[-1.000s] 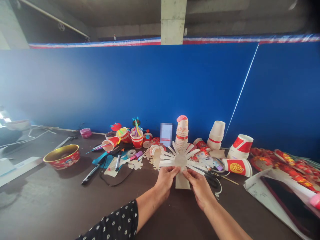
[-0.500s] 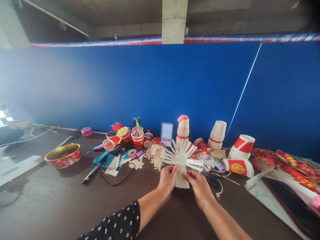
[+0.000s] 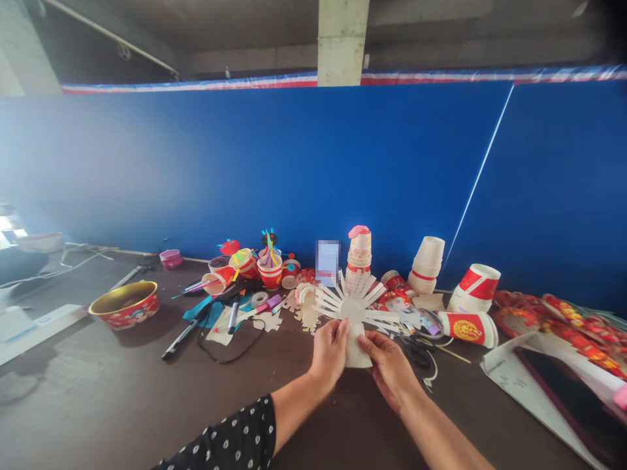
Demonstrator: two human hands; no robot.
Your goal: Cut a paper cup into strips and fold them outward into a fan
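While the left hand (image 3: 329, 352) and right hand (image 3: 389, 369) grip the smooth, uncut wall of a white paper cup (image 3: 356, 349) between fingers and thumbs, its slit sides fan outward as flat, narrow strips around the round base (image 3: 351, 310). The cup is held over a dark tabletop (image 3: 93, 398), with the base tilted up and away from the person. A black sleeve with white dots (image 3: 220, 437) covers the left upper arm. Black-handled scissors (image 3: 417, 354) lie just beside the right hand, though their blades are hard to make out. Beyond the strips rises a tapered stack of red-patterned paper cups (image 3: 359, 258), and well left sits a round, gold-lined red bowl (image 3: 125, 305).
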